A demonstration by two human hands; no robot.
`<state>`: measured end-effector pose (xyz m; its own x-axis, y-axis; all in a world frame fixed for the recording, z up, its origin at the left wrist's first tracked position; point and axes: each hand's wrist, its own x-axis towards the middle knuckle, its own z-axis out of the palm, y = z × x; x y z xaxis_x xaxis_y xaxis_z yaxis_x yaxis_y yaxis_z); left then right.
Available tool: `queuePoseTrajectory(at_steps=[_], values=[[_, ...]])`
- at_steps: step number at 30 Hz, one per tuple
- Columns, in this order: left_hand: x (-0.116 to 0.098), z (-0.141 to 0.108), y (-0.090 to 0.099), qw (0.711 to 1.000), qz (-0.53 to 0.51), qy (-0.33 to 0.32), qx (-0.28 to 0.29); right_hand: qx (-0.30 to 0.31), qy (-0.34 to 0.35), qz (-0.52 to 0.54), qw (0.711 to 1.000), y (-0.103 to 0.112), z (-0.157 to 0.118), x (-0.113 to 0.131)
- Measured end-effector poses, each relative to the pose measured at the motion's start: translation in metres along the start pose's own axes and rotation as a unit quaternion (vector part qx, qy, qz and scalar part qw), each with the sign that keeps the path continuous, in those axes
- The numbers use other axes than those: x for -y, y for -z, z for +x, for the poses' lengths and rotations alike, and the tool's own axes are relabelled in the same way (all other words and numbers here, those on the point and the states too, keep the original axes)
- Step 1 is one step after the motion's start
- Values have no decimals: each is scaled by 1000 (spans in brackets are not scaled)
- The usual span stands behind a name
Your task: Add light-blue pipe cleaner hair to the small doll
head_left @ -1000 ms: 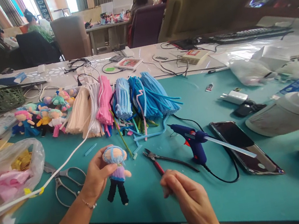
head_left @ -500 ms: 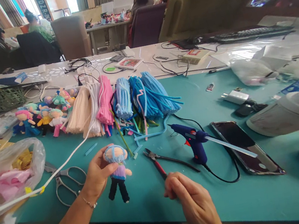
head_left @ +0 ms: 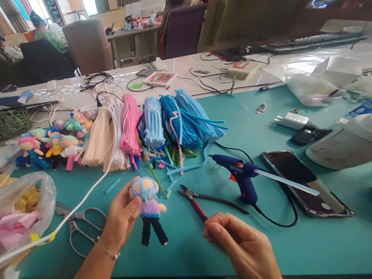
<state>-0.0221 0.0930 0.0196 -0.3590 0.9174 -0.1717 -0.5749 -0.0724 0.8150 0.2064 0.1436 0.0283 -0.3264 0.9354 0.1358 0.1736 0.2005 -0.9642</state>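
Note:
A small doll (head_left: 149, 207) with light blue strands on its head, a lilac and blue top and black legs hangs upright in my left hand (head_left: 122, 217), pinched at its head and side. My right hand (head_left: 242, 244) is closed with thumb against fingers, beside the red handle of the pliers (head_left: 195, 204); whatever it may hold is hidden. The pliers lie with handles spread on the green mat (head_left: 192, 262). To their right rests a blue glue gun (head_left: 242, 177) with a clear stick in its back.
Bundles of blue pipe cleaners (head_left: 193, 119) and several finished dolls (head_left: 55, 147) line the back. Scissors (head_left: 83, 228) and a plastic bag (head_left: 17, 220) lie left. A phone (head_left: 303, 181) and a white cup (head_left: 360, 139) are right. A white cable (head_left: 88, 194) crosses the left side.
The doll has turned to face more toward the camera and shifted slightly right, with my left thumb now at its head. My right hand has rotated a little, its fingers loosening somewhat.

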Motion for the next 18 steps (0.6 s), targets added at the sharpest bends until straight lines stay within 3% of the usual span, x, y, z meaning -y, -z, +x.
queuePoseTrajectory(at_steps=[6, 12, 18], values=[[-2, -1, -2, 999, -34, 13, -5, 23, 39, -39, 998, 4, 1, 11], [-3, 1, -1, 999, -47, 7, -8, 19, 37, -67, 997, 7, 2, 9], [0, 3, 2, 999, -34, -30, 12, -36, 46, -90, 994, 15, -1, 21]])
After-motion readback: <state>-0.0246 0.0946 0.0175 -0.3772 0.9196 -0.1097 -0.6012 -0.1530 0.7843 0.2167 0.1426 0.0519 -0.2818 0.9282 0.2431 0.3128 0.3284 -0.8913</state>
